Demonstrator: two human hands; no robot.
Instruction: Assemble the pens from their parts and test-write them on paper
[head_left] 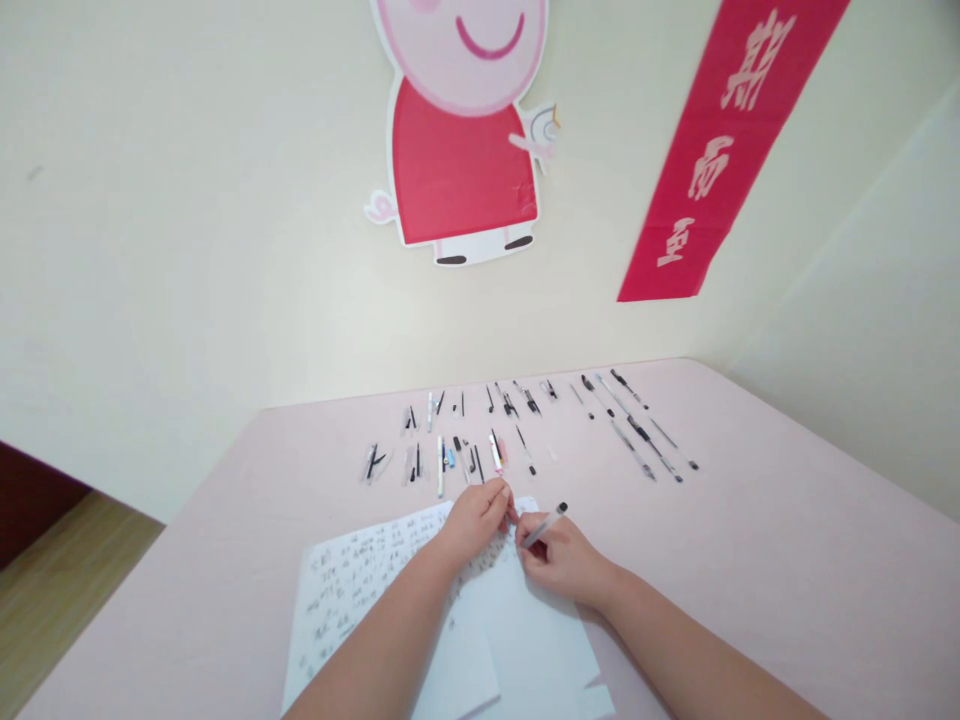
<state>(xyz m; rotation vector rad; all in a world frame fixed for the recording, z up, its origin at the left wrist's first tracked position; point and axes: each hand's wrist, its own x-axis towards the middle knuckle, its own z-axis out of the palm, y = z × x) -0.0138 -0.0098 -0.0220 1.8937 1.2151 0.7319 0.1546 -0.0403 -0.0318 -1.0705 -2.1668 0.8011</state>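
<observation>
A clear-barrelled pen (pixel 545 527) with a black end is gripped in my right hand (pixel 559 560), which rests on the right part of the white paper (pixel 536 630). The pen leans up to the right, and its tip is hidden behind my fingers. Close by on the left, my left hand (pixel 478 518) lies near the top edge of the paper with its fingers bent and pressed together. Whatever is under or between those fingers cannot be made out. Rows of dark handwriting cover the left sheet (pixel 352 580), partly hidden by my left forearm.
Beyond the paper, pen parts (pixel 417 460) and caps lie in two rows on the pale pink table (pixel 750 570). Several longer pens (pixel 654 447) lie at the right. Behind stands a wall with a pig cutout (pixel 465 170) and a red banner (pixel 705 170).
</observation>
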